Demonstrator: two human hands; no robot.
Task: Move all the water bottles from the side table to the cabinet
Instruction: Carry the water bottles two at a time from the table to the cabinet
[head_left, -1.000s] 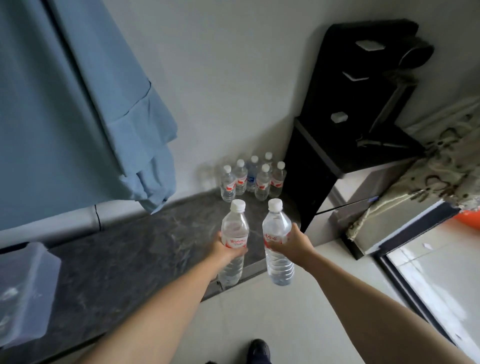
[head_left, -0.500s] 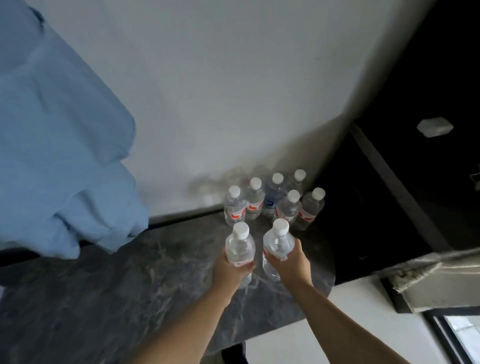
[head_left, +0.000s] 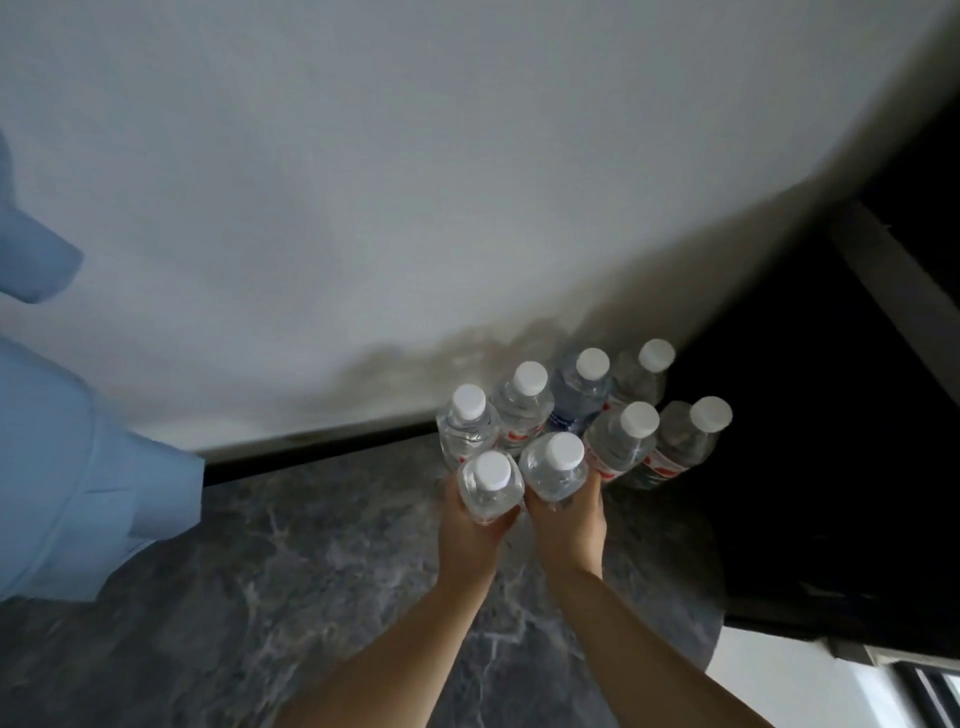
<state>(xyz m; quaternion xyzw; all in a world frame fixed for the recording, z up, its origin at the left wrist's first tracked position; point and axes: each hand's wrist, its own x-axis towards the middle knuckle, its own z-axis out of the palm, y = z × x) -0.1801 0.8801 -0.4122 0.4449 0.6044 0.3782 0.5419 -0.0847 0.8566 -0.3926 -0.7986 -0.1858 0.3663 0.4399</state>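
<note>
Your dark marbled cabinet top (head_left: 311, 597) carries six standing bottles (head_left: 618, 441) clustered in its far right corner against the wall. Your left hand (head_left: 467, 535) grasps one clear white-capped bottle (head_left: 491, 488), your right hand (head_left: 566, 525) another (head_left: 555, 467), just before that cluster. Full ones likely feel weighty, with thin walls yielding; hold mid-body, by the red labels.

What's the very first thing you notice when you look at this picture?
The bunch of white-capped water bottles crowded in the corner of the dark marble top, against the white wall. In front of them the left hand and the right hand each hold one more bottle upright. Blue cloth hangs at the left edge.
</note>
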